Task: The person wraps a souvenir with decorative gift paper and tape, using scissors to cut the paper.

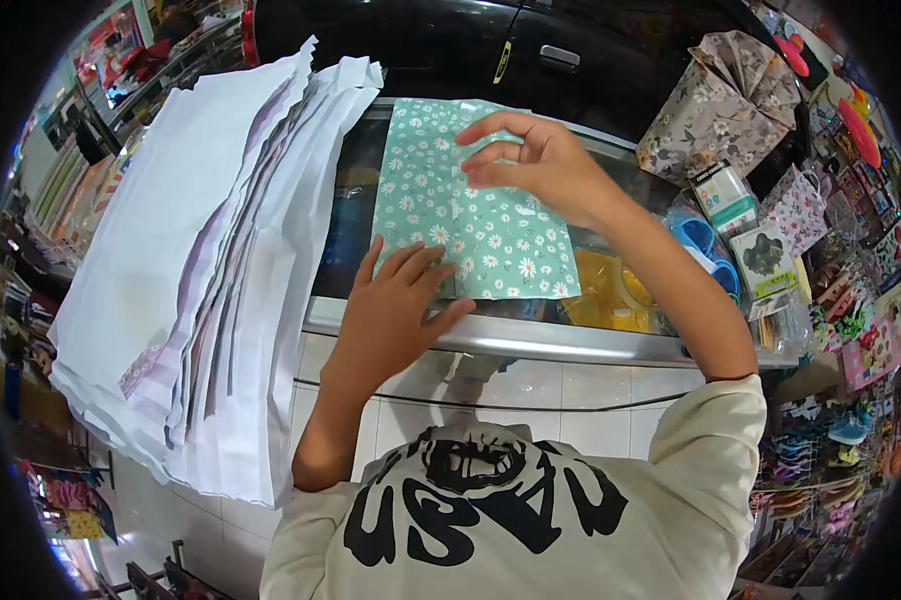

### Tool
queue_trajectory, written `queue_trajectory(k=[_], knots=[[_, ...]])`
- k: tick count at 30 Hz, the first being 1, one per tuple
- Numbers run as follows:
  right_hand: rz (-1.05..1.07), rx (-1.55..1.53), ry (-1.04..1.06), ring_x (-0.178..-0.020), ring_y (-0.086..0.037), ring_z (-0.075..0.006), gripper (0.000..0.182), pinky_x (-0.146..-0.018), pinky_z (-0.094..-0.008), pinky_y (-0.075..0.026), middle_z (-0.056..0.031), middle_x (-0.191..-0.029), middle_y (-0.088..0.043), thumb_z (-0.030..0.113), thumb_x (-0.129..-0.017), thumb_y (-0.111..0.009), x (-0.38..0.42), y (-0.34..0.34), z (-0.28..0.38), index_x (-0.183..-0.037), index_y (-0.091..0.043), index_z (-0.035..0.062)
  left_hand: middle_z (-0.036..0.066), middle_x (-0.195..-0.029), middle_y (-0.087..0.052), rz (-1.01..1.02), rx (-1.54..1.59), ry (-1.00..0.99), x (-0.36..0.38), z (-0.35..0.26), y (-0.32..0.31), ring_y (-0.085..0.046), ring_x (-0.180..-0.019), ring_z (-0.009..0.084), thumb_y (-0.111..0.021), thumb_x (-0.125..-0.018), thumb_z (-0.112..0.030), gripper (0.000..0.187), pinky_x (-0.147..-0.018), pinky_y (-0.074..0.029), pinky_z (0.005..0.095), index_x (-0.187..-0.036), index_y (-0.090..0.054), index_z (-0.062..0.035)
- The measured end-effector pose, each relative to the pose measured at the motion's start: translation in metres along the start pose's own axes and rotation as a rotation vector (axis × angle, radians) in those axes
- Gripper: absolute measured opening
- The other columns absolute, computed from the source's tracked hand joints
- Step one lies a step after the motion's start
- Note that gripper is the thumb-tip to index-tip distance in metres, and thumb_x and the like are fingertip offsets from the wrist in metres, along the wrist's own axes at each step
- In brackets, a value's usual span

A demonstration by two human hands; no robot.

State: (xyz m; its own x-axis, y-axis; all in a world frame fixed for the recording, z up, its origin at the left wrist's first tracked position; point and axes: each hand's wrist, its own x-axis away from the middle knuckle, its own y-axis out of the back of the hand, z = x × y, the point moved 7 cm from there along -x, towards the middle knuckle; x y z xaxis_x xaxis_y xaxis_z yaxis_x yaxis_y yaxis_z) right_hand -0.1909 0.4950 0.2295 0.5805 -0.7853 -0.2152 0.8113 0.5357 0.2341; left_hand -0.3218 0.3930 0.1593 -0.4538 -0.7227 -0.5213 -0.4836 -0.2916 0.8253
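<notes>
Green paper with white daisies (510, 250) lies folded on the glass counter in front of me, a vertical seam running down it. My left hand (400, 300) rests on its lower left part with fingers spread. Above the paper's upper right part is my right hand (535, 165), raised, its fingers curved and apart with nothing visible between them. A small clear piece shows on the paper near the seam, too faint to make out.
A tall stack of white paper sheets (170, 230) stands at the left. At the right are a floral gift bag (715, 110), blue tape rolls (695, 235) and small packets (765, 260). The counter's metal edge (510, 337) runs before me; shelves of goods stand beyond.
</notes>
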Motion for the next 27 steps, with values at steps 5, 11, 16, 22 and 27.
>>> queue_trajectory(k=[5, 11, 16, 22, 27], knots=[[-0.008, -0.021, -0.042, -0.096, -0.059, -0.0111, 0.030, -0.087, -0.0279, -0.051, -0.0041, -0.108, -0.059, 0.001, -0.079, -0.070, -0.004, -0.010, -0.028, -0.107, -0.059, 0.0025, 0.009, -0.123, -0.054, -0.013, 0.044, 0.041, 0.002, -0.001, 0.002, -0.051, -0.115, 0.0293, -0.066, -0.083, -0.037, 0.042, -0.106, -0.033, 0.0484, -0.115, -0.061, -0.0093], [0.044, -0.198, 0.022, -0.100, -0.058, -0.0138, 0.031, -0.089, -0.0305, -0.053, -0.0049, -0.113, -0.052, -0.010, -0.081, -0.062, -0.003, -0.019, -0.030, -0.108, -0.056, 0.0045, 0.009, -0.121, -0.055, 0.042, 0.059, 0.024, 0.005, 0.002, -0.003, -0.052, -0.113, 0.0303, -0.067, -0.081, -0.037, 0.046, -0.104, -0.035, 0.0504, -0.118, -0.060, -0.0113], [0.069, -0.132, 0.092, -0.097, -0.057, -0.0144, 0.036, -0.091, -0.0333, -0.053, -0.0058, -0.117, -0.047, -0.014, -0.081, -0.059, 0.005, -0.020, -0.021, -0.111, -0.054, 0.0037, 0.010, -0.115, -0.059, -0.011, 0.066, -0.004, 0.007, 0.001, -0.002, -0.055, -0.112, 0.0295, -0.066, -0.082, -0.039, 0.039, -0.104, -0.035, 0.0509, -0.114, -0.064, -0.0162], [0.056, -0.078, 0.141, -0.097, -0.058, -0.0126, 0.041, -0.084, -0.0265, -0.055, -0.0071, -0.123, -0.049, -0.009, -0.078, -0.066, 0.014, -0.020, -0.025, -0.115, -0.054, 0.0054, 0.009, -0.116, -0.059, -0.001, 0.066, -0.011, 0.008, 0.002, -0.002, -0.054, -0.115, 0.0305, -0.067, -0.082, -0.036, 0.035, -0.105, -0.034, 0.0520, -0.111, -0.066, -0.0176], [0.022, -0.087, 0.100, -0.098, -0.055, -0.0132, 0.044, -0.085, -0.0296, -0.056, -0.0076, -0.125, -0.048, -0.011, -0.077, -0.065, 0.019, -0.023, -0.037, -0.117, -0.053, 0.0035, 0.009, -0.116, -0.059, -0.003, 0.077, -0.006, 0.008, 0.001, -0.002, -0.054, -0.115, 0.0309, -0.066, -0.082, -0.035, 0.034, -0.105, -0.034, 0.0526, -0.111, -0.066, -0.0170]])
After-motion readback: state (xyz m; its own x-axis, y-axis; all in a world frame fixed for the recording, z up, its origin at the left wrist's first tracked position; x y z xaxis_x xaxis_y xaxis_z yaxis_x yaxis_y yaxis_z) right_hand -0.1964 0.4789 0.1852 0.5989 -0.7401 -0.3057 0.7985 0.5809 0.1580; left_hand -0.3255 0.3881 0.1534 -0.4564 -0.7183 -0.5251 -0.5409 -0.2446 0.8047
